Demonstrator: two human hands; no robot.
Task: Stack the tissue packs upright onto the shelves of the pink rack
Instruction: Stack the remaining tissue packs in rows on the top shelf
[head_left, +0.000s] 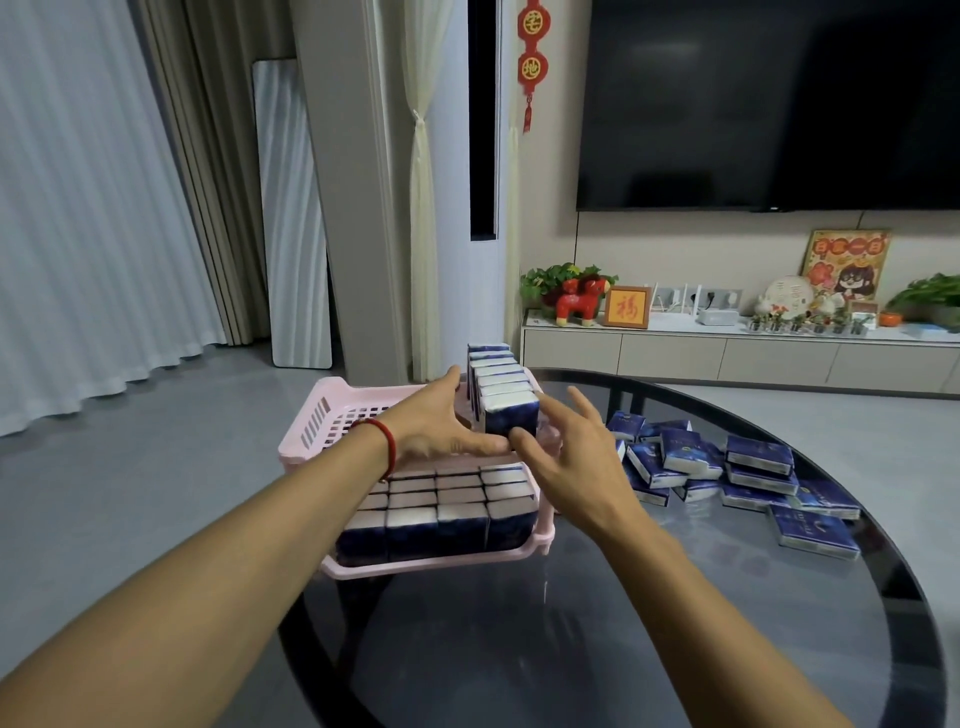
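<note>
On the round dark glass bench (675, 649) stands the pink rack (332, 415), its lower shelf packed with upright tissue packs (441, 525) and a row of upright packs (501, 387) at the right of the top shelf. The left hand (441, 421) lies with fingers straight against the row's left side, thumb touching the nearest pack (511, 415); the right hand (563, 457) has fingers spread, thumb at that pack's front. Loose packs (737, 478) lie scattered right of the rack.

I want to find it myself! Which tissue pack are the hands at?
Find the pink rack on the glass table. On its top shelf stands one row of upright packs. It is the nearest pack, at the row's front end.
</note>
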